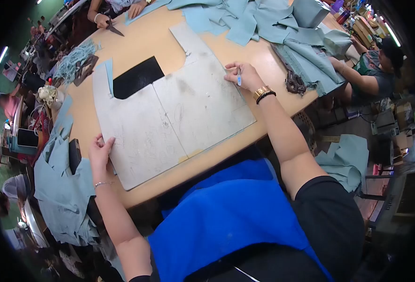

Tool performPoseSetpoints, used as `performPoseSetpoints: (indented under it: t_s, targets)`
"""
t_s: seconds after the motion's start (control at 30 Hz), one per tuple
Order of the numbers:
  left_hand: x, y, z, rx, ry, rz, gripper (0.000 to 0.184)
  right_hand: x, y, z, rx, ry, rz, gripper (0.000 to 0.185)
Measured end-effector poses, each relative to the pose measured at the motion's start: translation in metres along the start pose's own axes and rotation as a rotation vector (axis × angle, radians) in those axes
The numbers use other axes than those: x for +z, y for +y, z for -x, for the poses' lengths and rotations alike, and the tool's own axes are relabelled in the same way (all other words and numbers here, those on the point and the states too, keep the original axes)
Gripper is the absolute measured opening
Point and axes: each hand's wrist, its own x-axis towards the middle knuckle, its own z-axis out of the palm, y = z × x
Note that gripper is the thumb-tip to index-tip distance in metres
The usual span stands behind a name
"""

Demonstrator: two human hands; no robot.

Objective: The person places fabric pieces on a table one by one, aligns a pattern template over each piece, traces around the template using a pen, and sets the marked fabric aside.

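Observation:
A large whitish pattern template (188,108) with a cut-out in its far side lies flat on the table, its surface scuffed and marked with faint handwriting. Pale blue-green fabric shows in a thin strip along its lower right edge. My left hand (100,149) grips the template's left edge near the front corner, thumb on top. At the right edge, my right hand (246,76) is closed around a slim white-and-blue pen (239,80), its fingertips touching the template's border. A black flat piece (139,77) lies in the cut-out, beside a narrow blue-green strip (109,77).
Blue-green fabric pieces (235,19) cover the far side of the wooden table (139,40). More cloth (66,188) hangs at left. Opposite, another person's hand (102,21) holds dark scissors (115,29). A co-worker (372,70) sits at right beside a fabric stack (310,58).

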Motion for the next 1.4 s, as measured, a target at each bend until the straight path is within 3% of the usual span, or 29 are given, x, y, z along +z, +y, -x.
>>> performPoseSetpoints:
  t_s: [0.23,0.33,0.67,0.77,1.07,1.33,1.4]
  targets:
    - [0.001,-0.001,-0.003,0.018,0.028,-0.110,0.056,0.001,0.003,0.002,-0.051,0.050,0.091,0.040]
    - [0.005,0.016,0.010,-0.066,0.027,-0.066,0.060,-0.003,0.004,0.002,-0.135,0.044,0.136,0.035]
    - [-0.002,0.009,0.007,0.015,0.073,-0.257,0.068,-0.001,0.002,0.003,-0.061,-0.025,-0.128,0.038]
    - [0.001,0.000,0.002,-0.010,0.061,-0.165,0.067,-0.002,0.002,0.003,-0.060,-0.036,-0.165,0.038]
    - [-0.006,0.053,0.020,0.009,0.033,-0.616,0.052,-0.003,0.010,-0.005,-0.051,-0.056,-0.093,0.039]
    - [0.006,0.017,0.013,0.166,0.215,-0.794,0.057,-0.005,0.000,0.004,-0.112,-0.024,0.080,0.039]
    - [0.004,0.027,0.015,0.017,0.135,-0.690,0.055,-0.004,-0.001,0.005,-0.132,-0.005,0.128,0.035]
